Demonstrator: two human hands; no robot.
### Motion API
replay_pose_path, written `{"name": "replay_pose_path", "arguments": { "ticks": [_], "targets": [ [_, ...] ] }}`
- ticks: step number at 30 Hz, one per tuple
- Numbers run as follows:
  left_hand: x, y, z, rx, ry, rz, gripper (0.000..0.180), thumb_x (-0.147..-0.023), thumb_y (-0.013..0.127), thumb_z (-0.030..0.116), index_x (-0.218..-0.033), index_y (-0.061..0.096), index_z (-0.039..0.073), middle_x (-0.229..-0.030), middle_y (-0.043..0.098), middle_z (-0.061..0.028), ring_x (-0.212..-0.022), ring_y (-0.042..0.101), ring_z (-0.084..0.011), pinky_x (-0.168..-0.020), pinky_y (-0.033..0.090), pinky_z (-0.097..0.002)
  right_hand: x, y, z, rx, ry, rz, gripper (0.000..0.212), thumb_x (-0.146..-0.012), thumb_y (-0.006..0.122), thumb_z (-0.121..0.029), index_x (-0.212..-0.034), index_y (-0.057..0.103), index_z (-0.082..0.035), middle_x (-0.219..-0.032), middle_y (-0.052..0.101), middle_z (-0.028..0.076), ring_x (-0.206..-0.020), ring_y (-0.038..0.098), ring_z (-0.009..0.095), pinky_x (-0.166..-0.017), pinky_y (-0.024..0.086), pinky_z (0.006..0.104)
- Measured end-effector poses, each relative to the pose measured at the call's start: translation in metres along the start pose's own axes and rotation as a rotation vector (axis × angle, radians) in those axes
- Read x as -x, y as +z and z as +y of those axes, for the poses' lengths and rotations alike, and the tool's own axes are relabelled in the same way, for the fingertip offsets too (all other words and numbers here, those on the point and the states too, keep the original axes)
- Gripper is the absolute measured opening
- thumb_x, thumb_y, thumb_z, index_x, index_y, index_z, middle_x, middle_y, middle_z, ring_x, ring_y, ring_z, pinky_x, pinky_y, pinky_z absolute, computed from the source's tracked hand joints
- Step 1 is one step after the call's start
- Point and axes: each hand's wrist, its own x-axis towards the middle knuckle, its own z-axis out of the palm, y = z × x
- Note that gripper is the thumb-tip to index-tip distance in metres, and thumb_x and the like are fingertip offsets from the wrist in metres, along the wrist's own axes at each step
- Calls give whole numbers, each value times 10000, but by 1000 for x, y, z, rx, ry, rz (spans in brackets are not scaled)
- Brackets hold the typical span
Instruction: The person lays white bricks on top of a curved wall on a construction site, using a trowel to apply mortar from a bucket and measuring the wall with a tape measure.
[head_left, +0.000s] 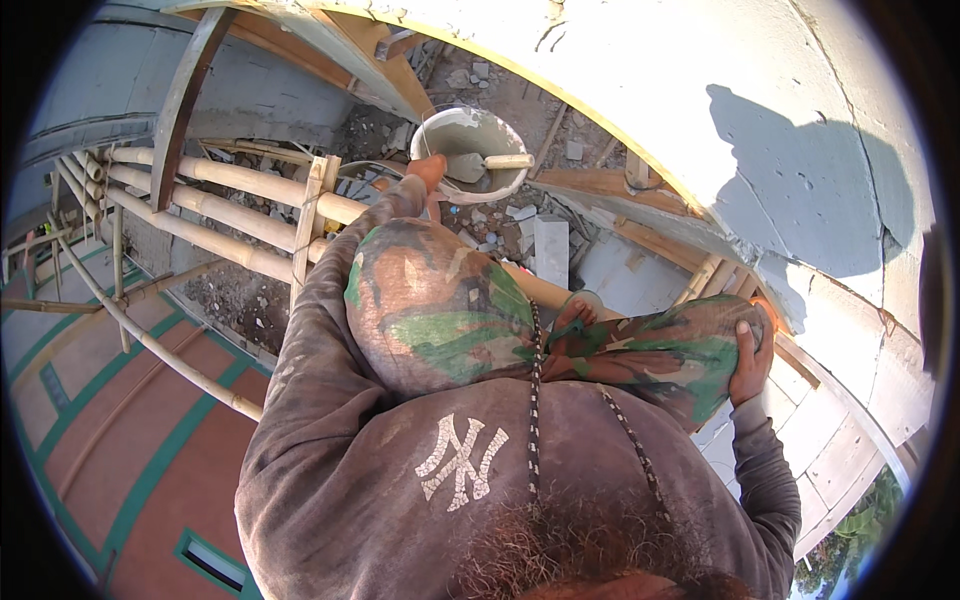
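Note:
My left arm reaches down beside my bent left knee, and my left hand (428, 172) is closed at the near-left rim of a pale, mortar-stained bucket (517, 140). Inside the bucket lies a trowel with a grey blade (466, 168); its light wooden handle (509, 161) rests on the right side of the rim. The bucket's thin wire handle rises at the left. My right hand (748, 362) rests over my right knee in camouflage trousers (660, 345), thumb apart, holding nothing. Its fingertips are partly hidden beyond the knee.
Bamboo poles (235, 222) form a scaffold on the left, above a lower reddish-brown surface with green bands. A second container (370, 172) stands beside the bucket. Rubble (510, 225) lies below. A pale plastered surface (640, 70) curves along the upper right; wooden boards (620, 185) run beneath it.

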Motion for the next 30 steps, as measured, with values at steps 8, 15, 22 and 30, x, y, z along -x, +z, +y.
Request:
{"name": "replay_pose_path", "arguments": {
  "ticks": [8,15,22,30],
  "targets": [
    [-9,11,-12,-115,22,106,319,-963,504,256,-1097,738,87,-1145,715,-235,-1081,690,-430,-956,545,-490,1,2,7,-77,54,17,582,-1007,627,-346,-1441,502,21,-1306,615,175,-1197,585,253,-1049,446,358],
    [-37,21,-35,248,-230,204,457,-905,528,393,-1147,740,69,-1231,677,-275,-1204,618,-447,-1016,501,-445,-6,0,11,-15,12,16,587,-1006,632,-356,-1437,509,24,-1305,617,170,-1197,586,250,-1048,448,356],
    [-21,25,-23,-114,-9,221,324,-929,552,263,-1085,766,77,-1104,738,-216,-1062,708,-395,-883,563,-487,-6,0,10,14,-10,30,573,-1008,624,-343,-1421,512,39,-1292,624,175,-1199,588,255,-1044,448,357],
    [-16,7,-15,-390,93,18,547,-825,624,281,-1222,662,-94,-1110,718,-221,-976,708,-336,-805,549,-412,-11,-1,12,115,-26,26,544,-1027,599,-337,-1402,512,46,-1269,639,184,-1177,610,269,-1025,463,364]
  ]
}}
